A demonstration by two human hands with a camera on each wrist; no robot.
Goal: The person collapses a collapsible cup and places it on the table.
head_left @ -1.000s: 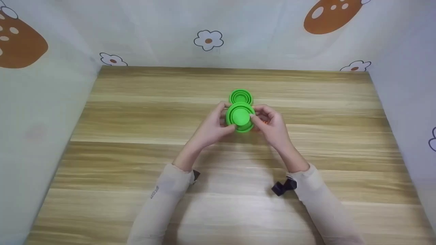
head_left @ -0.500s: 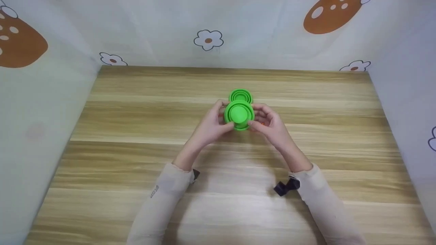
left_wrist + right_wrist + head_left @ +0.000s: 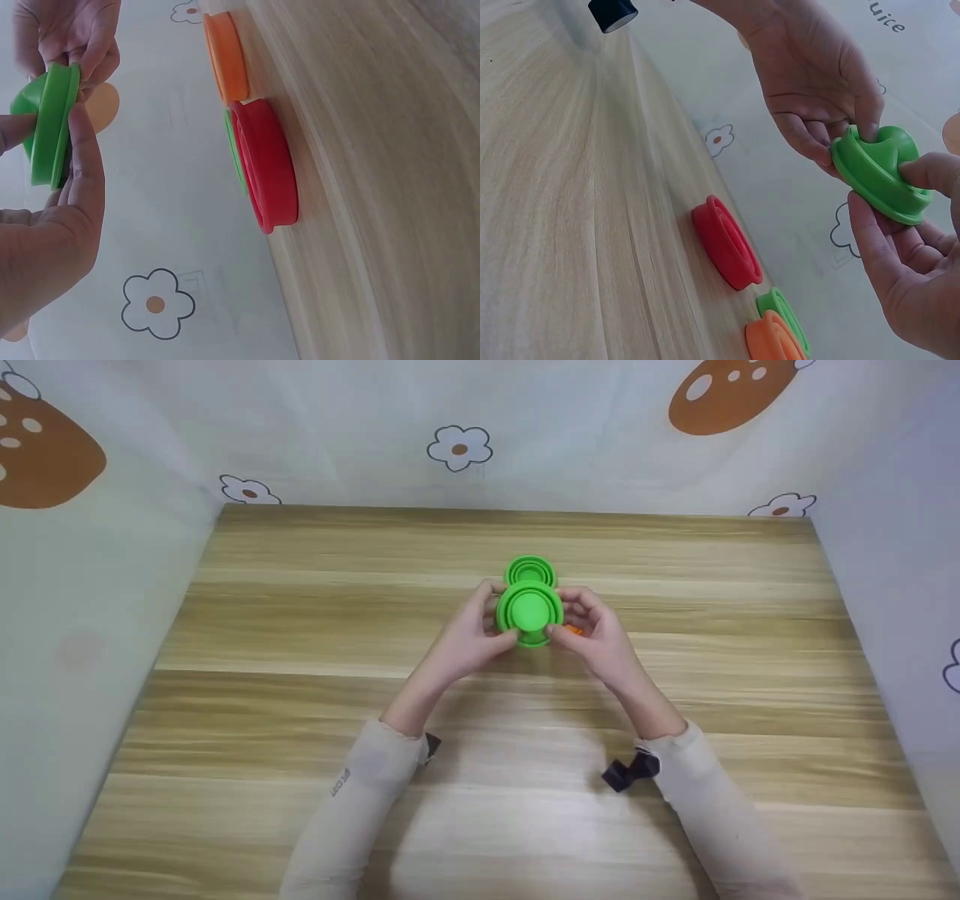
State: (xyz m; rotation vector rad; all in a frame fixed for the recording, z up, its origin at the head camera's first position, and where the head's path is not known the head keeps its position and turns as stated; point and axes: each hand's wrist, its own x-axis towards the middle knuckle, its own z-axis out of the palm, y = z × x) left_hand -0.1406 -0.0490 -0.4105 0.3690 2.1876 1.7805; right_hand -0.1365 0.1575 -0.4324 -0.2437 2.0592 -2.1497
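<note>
Above the table, my left hand (image 3: 476, 634) and right hand (image 3: 598, 631) both hold a green collapsible cup (image 3: 531, 610), one at each side. Its round raised middle faces the head camera, and both thumbs press near its lower edge. In the right wrist view the soft wall of the green cup (image 3: 889, 176) is dented under the thumbs, with fingers supporting the rim from the other side. A second green cup (image 3: 529, 570), folded flat in rings, lies on the table just beyond. A similar red piece (image 3: 266, 165) shows in the wrist views; in the head view it is hidden.
An orange ringed piece (image 3: 226, 56) stands on the wood-grain table (image 3: 300, 720) close to the red one; only a sliver shows past my right hand from above. Patterned cloth (image 3: 360, 427) walls rise behind and at both sides.
My right thumb has slid from the cup's right side down to its lower edge. The cup has tilted slightly and moved up a little. The flat green cup behind stays put.
</note>
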